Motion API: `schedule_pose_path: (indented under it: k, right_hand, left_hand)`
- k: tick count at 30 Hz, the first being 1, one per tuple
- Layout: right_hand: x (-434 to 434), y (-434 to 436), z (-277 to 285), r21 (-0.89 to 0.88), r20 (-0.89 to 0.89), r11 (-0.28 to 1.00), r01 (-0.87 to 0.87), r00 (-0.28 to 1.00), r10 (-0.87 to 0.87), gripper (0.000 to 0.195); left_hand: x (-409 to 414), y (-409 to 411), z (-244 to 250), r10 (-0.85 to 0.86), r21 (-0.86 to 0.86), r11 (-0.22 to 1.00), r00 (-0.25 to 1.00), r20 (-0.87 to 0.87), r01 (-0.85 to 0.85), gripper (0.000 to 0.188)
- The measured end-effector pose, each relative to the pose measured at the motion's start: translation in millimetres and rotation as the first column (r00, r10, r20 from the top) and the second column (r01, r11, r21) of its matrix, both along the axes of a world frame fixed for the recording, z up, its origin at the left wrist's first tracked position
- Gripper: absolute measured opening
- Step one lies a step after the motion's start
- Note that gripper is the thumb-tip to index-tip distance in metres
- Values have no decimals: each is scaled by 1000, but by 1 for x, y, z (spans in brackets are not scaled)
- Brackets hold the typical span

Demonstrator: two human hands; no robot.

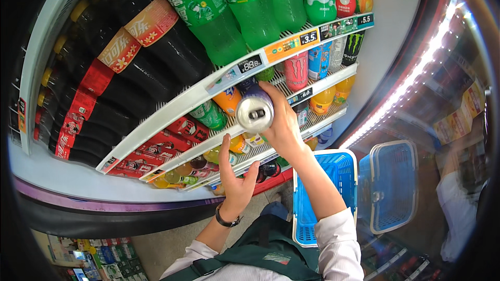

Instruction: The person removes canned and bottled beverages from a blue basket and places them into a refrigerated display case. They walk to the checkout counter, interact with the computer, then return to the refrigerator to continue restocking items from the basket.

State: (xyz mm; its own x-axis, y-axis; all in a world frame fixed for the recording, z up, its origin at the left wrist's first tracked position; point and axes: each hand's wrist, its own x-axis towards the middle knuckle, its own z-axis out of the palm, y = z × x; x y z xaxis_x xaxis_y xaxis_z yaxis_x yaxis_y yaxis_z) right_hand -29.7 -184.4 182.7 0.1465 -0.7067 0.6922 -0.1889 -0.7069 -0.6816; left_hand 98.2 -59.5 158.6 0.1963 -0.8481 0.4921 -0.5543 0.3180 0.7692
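Observation:
My right hand (283,123) is wrapped around the side of a purple drink can (248,120). The can's silver top with its tab faces me, and the can is at the front of a cooler shelf (297,94) among other cans. Open and empty, my left hand (237,187) is raised below the can, its fingers apart, in front of the lower shelves. A dark watch band circles that wrist. An orange can (228,100) and a green can (209,114) lie to the left of the purple one. Farther right stands a pink Monster can (296,72).
Large green Sprite bottles (250,11) and dark cola bottles (168,62) fill the upper shelf, which has a white price rail (218,79). A blue plastic basket (298,203) is beneath my right forearm. The glass door (425,171) at right reflects it.

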Motion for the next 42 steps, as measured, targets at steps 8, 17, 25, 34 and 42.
schedule_pose_path:
  k: [8,17,25,34,42]
  right_hand:
    - [16,-35,4,223,-269,969,103,962,-40,76]
    - [21,-42,-13,286,-207,955,81,978,-21,82]
    - [22,-30,-21,55,-57,993,103,993,-100,86]
    - [-102,161,-272,489,-361,607,627,778,-513,33]
    - [-207,255,-382,486,-828,160,859,511,-229,57]
  left_hand:
    - [22,9,-11,34,59,998,998,-51,-31,71]
    - [34,4,-6,29,40,999,1000,-10,-29,70]
    - [22,8,-20,-4,90,996,998,-63,10,69]
    - [28,-3,-51,51,43,996,882,469,-81,72]
    - [32,-18,-65,134,23,970,610,781,-243,79]
